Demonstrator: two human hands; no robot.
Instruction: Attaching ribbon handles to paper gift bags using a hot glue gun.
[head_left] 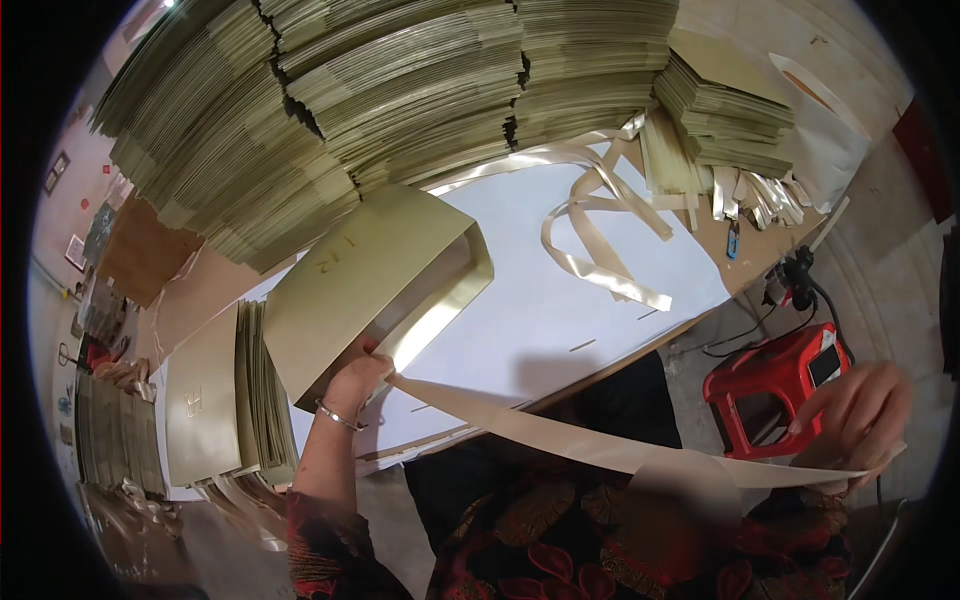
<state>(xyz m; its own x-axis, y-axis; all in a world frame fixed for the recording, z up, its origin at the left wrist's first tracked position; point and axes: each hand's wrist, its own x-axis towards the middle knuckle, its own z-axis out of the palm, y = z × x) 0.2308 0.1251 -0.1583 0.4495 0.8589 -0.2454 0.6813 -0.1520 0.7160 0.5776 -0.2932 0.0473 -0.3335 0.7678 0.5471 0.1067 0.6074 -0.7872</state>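
A gold paper bag (350, 270), opened into a box shape, lies tilted on the white-covered table. My left hand (358, 378) is at its near opening, with thumb and fingers closed on a cream satin ribbon (560, 435) by the edge. Some of those fingers are hidden by the bag. The ribbon runs taut to the right, past the table's front edge and across my lap. At the far right my right hand (862, 415) has its fingers curled, with the ribbon's other end at its underside.
Tall stacks of flat gold bags (400, 90) line the table's back. More flat bags (215, 400) stand at left, ribbons hanging below. Loose ribbons (600, 225) lie on the white sheet (480, 210). A blue cutter (733, 240) sits at right, above a red stool (770, 390).
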